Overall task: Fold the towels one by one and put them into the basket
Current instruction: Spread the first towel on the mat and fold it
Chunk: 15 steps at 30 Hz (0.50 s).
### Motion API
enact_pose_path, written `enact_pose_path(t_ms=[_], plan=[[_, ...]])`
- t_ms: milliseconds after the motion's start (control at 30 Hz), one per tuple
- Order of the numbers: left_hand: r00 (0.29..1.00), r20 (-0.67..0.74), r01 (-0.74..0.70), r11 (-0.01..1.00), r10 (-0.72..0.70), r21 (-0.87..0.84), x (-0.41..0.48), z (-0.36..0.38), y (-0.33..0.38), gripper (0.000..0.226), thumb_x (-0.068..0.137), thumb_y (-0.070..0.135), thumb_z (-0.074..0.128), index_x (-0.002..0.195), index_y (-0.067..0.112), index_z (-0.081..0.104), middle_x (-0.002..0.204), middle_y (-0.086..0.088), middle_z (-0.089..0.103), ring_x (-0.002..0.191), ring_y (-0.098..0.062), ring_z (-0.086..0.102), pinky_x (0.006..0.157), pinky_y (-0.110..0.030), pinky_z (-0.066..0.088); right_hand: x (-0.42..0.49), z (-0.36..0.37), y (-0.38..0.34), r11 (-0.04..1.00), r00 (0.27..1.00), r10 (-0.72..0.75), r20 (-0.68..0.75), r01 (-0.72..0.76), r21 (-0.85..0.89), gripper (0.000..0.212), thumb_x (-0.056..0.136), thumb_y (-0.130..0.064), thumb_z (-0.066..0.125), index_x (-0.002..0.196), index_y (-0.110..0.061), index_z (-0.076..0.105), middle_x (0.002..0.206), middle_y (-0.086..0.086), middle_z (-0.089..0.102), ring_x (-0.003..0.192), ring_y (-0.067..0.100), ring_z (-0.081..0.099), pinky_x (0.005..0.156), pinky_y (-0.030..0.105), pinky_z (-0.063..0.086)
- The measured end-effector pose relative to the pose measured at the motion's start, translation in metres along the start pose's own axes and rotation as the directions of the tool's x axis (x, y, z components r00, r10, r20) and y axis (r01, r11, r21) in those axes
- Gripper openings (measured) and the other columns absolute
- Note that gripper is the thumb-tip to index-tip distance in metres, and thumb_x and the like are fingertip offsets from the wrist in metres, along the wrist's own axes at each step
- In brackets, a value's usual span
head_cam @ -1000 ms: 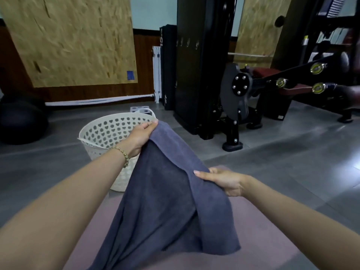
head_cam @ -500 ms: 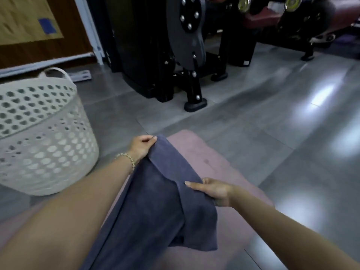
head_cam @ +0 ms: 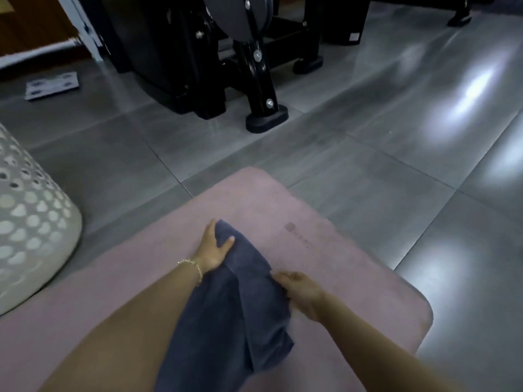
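Observation:
A dark blue-grey towel [head_cam: 235, 315] hangs folded lengthwise over the pink mat [head_cam: 325, 264]. My left hand [head_cam: 213, 248] grips its far top corner, thumb on the upper side and fingers behind. My right hand [head_cam: 297, 290] pinches the towel's right edge, a little nearer to me. The lower part of the towel droops toward me between my forearms. The white perforated basket [head_cam: 31, 222] stands on the floor at the left edge, only its side wall in view.
Grey tiled floor surrounds the mat. A black gym machine [head_cam: 215, 60] with a bolted foot [head_cam: 266, 117] stands straight ahead. A flat white plate [head_cam: 52, 85] lies on the floor at the far left, by the wall.
Both hands have lowered the towel toward the mat, and the view has tilted further down. The basket has slid to the left edge of view.

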<state>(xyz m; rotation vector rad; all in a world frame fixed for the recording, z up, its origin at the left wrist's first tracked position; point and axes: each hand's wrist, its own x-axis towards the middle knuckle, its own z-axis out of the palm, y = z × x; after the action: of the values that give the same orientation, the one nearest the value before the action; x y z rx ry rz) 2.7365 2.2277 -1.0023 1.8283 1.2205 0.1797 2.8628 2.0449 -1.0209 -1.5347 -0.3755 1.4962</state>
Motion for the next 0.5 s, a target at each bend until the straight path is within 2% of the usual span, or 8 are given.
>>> enact_pose_path(t_ms=[67, 133, 200, 267, 333, 400, 467, 500], plan=[[0.998, -0.014, -0.054, 0.989, 0.056, 0.138, -0.014, 0.018, -0.013, 0.067, 0.096, 0.031, 0.050, 0.150, 0.016, 0.013, 0.154, -0.010, 0.008, 0.142, -0.024, 0.016, 0.115, -0.030, 0.014, -0.002, -0.005, 0.009, 0.997, 0.998, -0.049, -0.039, 0.047, -0.054, 0.022, 0.089, -0.029, 0.063, 0.079, -0.011, 0.068, 0.080, 0.002, 0.065, 0.078, 0.016, 0.059, 0.074, 0.027, 0.052], [0.988, -0.031, -0.131, 0.936, 0.149, 0.326, -0.024, 0.030, -0.023, 0.049, 0.098, 0.039, 0.041, 0.144, 0.024, 0.030, 0.147, -0.004, 0.021, 0.136, -0.025, 0.024, 0.112, -0.035, 0.021, -0.007, -0.011, 0.014, 0.987, 0.998, -0.058, -0.015, 0.055, -0.151, 0.030, 0.082, -0.033, 0.071, 0.088, -0.003, 0.070, 0.080, 0.002, 0.065, 0.076, 0.012, 0.061, 0.074, 0.025, 0.053], [0.988, 0.063, -0.154, 0.856, 0.141, 0.494, -0.031, 0.036, -0.030, 0.044, 0.100, 0.043, 0.030, 0.141, 0.028, 0.037, 0.144, 0.001, 0.030, 0.132, -0.023, 0.027, 0.109, -0.035, 0.024, -0.013, -0.013, 0.018, 0.952, 0.999, -0.021, 0.046, 0.034, -0.305, 0.029, 0.077, -0.035, 0.076, 0.083, -0.008, 0.070, 0.072, -0.008, 0.064, 0.069, 0.004, 0.059, 0.063, 0.015, 0.048], [0.986, 0.161, -0.133, 0.834, 0.053, 0.536, -0.035, 0.037, -0.036, 0.050, 0.100, 0.048, 0.022, 0.147, 0.031, 0.026, 0.153, 0.004, 0.021, 0.139, -0.020, 0.019, 0.114, -0.036, 0.019, -0.018, -0.008, 0.021, 0.860, 0.996, 0.010, 0.084, 0.035, -0.510, 0.031, 0.076, -0.036, 0.077, 0.063, -0.016, 0.056, 0.057, -0.016, 0.054, 0.056, -0.002, 0.050, 0.056, 0.010, 0.039], [0.975, 0.223, -0.111, 0.848, -0.009, 0.519, -0.037, 0.037, -0.039, 0.056, 0.099, 0.051, 0.020, 0.150, 0.032, 0.013, 0.158, 0.007, 0.007, 0.145, -0.020, 0.006, 0.119, -0.037, 0.008, -0.022, -0.002, 0.029, 0.785, 0.995, -0.049, 0.087, 0.092, -0.612, 0.031, 0.080, -0.036, 0.073, 0.065, -0.014, 0.057, 0.062, -0.009, 0.059, 0.060, 0.005, 0.055, 0.059, 0.017, 0.044], [0.963, 0.267, -0.112, 0.852, -0.034, 0.512, -0.040, 0.038, -0.040, 0.058, 0.099, 0.051, 0.021, 0.151, 0.030, 0.007, 0.159, 0.008, -0.002, 0.147, -0.019, -0.004, 0.120, -0.036, 0.001, -0.032, 0.006, 0.036, 0.852, 0.988, -0.134, 0.082, 0.157, -0.500, 0.026, 0.089, -0.035, 0.063, 0.088, -0.009, 0.065, 0.086, 0.000, 0.070, 0.081, 0.014, 0.066, 0.073, 0.025, 0.053], [0.961, 0.274, -0.108, 0.868, -0.034, 0.484, -0.039, 0.037, -0.042, 0.058, 0.099, 0.050, 0.022, 0.151, 0.029, 0.007, 0.159, 0.008, -0.005, 0.146, -0.018, -0.007, 0.119, -0.034, -0.001, -0.042, 0.010, 0.043, 0.955, 0.986, -0.167, 0.017, 0.166, -0.244, 0.025, 0.094, -0.031, 0.055, 0.108, -0.012, 0.064, 0.101, -0.003, 0.072, 0.094, 0.012, 0.068, 0.077, 0.021, 0.055], [0.958, 0.283, -0.106, 0.876, -0.036, 0.471, -0.038, 0.037, -0.044, 0.058, 0.099, 0.050, 0.022, 0.151, 0.028, 0.008, 0.158, 0.009, -0.004, 0.146, -0.018, -0.008, 0.120, -0.035, -0.001, -0.049, 0.009, 0.045, 0.976, 0.986, -0.164, -0.030, 0.157, -0.152, 0.023, 0.094, -0.030, 0.056, 0.109, -0.014, 0.063, 0.103, -0.004, 0.071, 0.094, 0.010, 0.068, 0.075, 0.018, 0.054]])
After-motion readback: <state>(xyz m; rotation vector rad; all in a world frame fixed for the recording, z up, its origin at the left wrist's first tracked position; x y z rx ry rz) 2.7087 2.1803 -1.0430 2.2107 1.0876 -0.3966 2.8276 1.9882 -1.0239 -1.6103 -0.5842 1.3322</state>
